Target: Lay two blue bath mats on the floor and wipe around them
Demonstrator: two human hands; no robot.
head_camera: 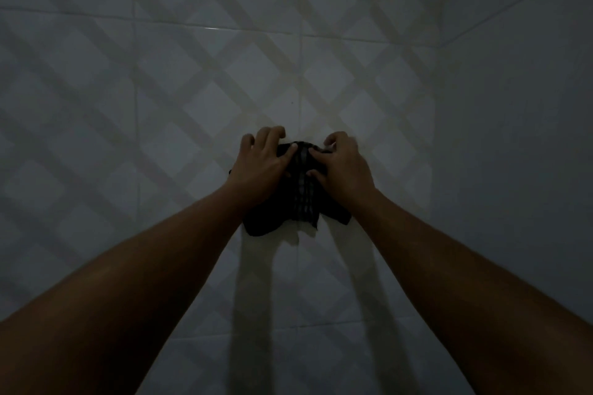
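Here, both hands press a dark checked cloth (301, 189).

obstacle: dark cloth (298, 192) is sitting under my fingers against the tiled wall (160, 106) | 3 o'clock: side wall (519, 138) is closing me in | 9 and 12 o'clock: bare tile is lying open

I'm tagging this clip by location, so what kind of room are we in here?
Probably a bathroom or similar wet room, dimly lit. The wall is covered in glossy lattice-patterned tiles, it meets a second wall at a corner, and both hands press a dark cloth against it.
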